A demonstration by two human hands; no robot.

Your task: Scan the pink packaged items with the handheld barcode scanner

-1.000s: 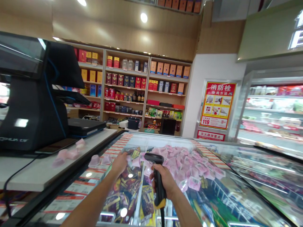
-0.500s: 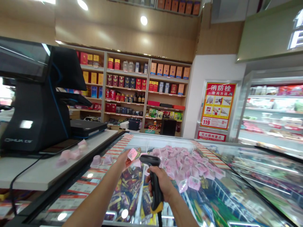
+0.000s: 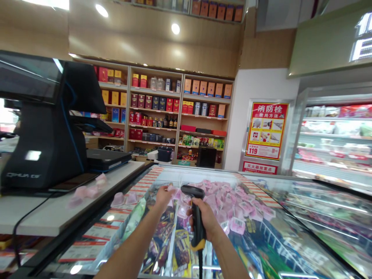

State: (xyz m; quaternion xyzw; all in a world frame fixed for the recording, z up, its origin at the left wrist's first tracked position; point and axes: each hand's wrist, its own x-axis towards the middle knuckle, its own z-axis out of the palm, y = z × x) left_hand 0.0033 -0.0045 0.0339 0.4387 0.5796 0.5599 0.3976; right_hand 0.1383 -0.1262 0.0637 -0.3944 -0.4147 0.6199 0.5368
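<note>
My right hand (image 3: 205, 216) is wrapped round the grip of a black and yellow barcode scanner (image 3: 197, 223), its head pointing away from me and its cable hanging down. Just left of the scanner head, my left hand (image 3: 164, 197) pinches a small pink plastic cup (image 3: 174, 192); the fingers partly cover it. Many similar pink cups, some with white barcode labels, lie in a heap (image 3: 232, 201) on the glass top of a freezer, to the right of and behind the scanner.
Two loose pink cups (image 3: 124, 198) lie on the freezer's left edge, and several (image 3: 88, 191) sit on the white counter (image 3: 37, 217). A black checkout terminal (image 3: 43, 135) stands there, its cable hanging over the edge. Wrapped goods (image 3: 181, 254) show through the glass. Stocked shelves (image 3: 155, 108) line the back wall.
My left hand has moved right with the pink cup, towards the heap, and its label no longer faces me. The scanner in my right hand has shifted slightly right and up.
</note>
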